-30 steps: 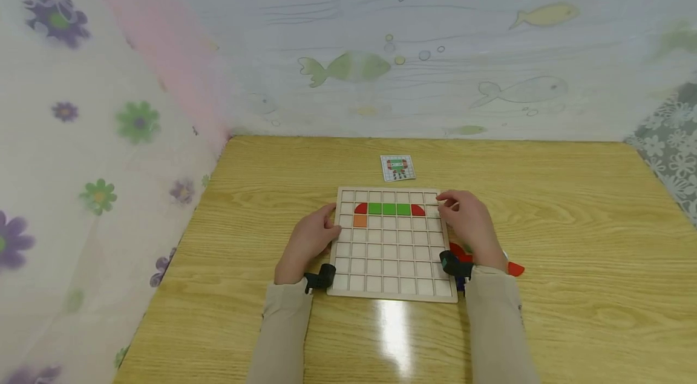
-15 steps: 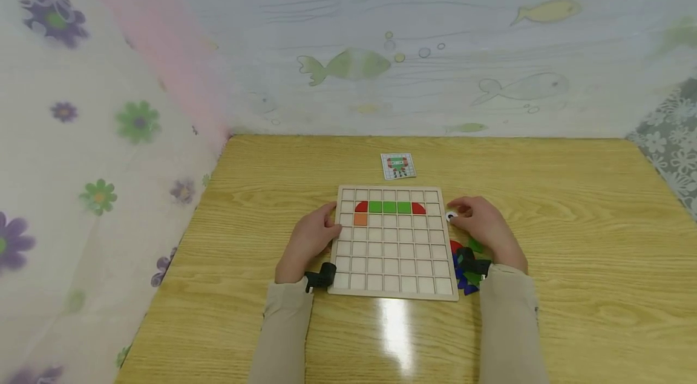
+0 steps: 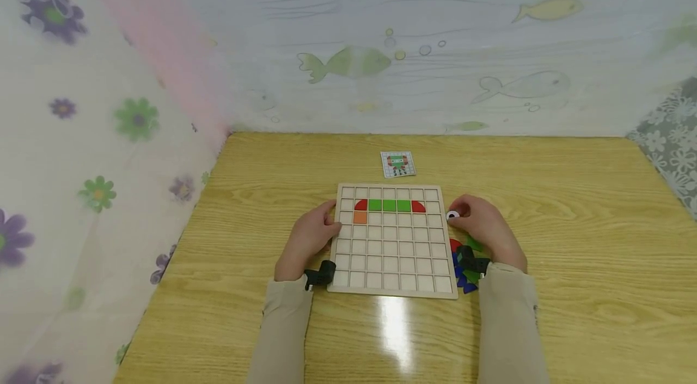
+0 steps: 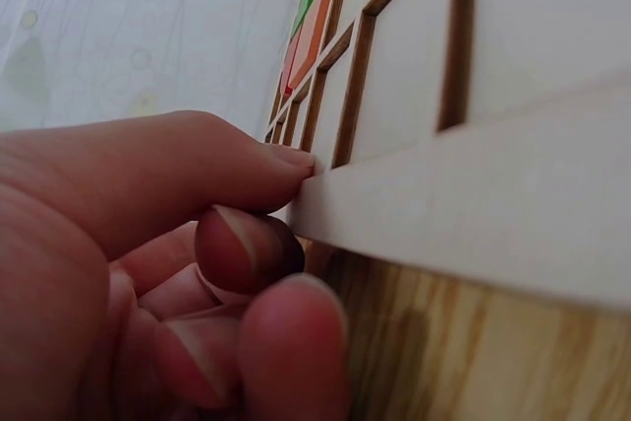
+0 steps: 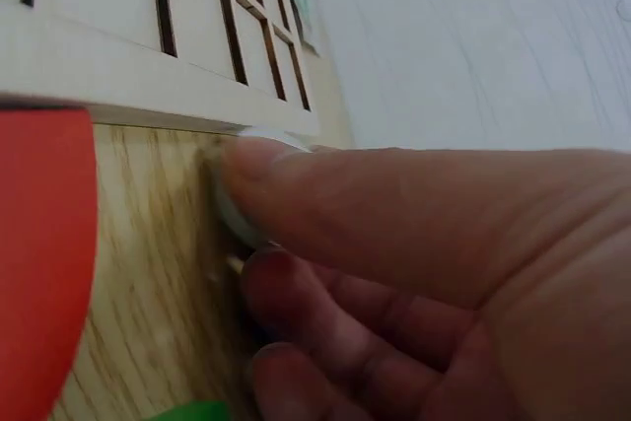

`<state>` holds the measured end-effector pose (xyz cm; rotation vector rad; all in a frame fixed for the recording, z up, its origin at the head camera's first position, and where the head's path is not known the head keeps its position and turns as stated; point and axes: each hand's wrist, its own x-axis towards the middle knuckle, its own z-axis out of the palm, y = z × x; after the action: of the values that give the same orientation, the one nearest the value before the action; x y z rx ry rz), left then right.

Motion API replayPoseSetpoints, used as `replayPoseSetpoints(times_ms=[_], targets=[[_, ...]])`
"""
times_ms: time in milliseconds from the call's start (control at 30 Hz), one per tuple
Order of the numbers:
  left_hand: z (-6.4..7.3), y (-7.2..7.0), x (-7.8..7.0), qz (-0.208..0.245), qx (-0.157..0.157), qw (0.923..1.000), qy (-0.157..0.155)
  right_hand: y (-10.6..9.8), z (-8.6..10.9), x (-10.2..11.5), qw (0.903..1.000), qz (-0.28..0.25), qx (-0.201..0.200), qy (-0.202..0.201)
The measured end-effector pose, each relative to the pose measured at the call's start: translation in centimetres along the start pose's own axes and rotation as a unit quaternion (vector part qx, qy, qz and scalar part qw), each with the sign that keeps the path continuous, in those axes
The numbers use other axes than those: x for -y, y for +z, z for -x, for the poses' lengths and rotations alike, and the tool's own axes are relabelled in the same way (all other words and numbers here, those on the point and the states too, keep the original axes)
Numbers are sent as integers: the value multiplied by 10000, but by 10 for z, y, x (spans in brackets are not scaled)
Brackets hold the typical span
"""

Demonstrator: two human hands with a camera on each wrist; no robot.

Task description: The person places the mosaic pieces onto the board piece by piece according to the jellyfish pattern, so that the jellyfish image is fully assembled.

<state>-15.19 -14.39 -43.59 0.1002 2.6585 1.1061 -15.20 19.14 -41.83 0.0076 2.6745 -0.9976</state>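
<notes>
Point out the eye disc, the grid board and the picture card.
Eye disc [image 3: 452, 215]: head view, middle of its visible face.
Grid board [image 3: 390, 248]: head view, a bare cell near its middle.
Picture card [image 3: 398, 164]: head view, middle of its printed face.

A black wrist camera [image 3: 465, 257] is partly hiding loose pieces [image 3: 461, 279] at right, the right hand [image 3: 481, 222] is covering part of a white disc [image 3: 452, 214], and the far card [image 3: 398, 164] is showing blurred details.
</notes>
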Motion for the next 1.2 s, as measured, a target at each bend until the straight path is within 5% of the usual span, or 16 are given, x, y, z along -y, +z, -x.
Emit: replayPoseSetpoints(times_ms=[367, 1200], targets=[[-1, 0, 3, -8, 17, 10000, -23, 10, -9, 17, 9960, -367, -807, -144], [1, -2, -2, -19, 45, 10000, -45, 64, -25, 69, 9938, -417, -57, -1026]])
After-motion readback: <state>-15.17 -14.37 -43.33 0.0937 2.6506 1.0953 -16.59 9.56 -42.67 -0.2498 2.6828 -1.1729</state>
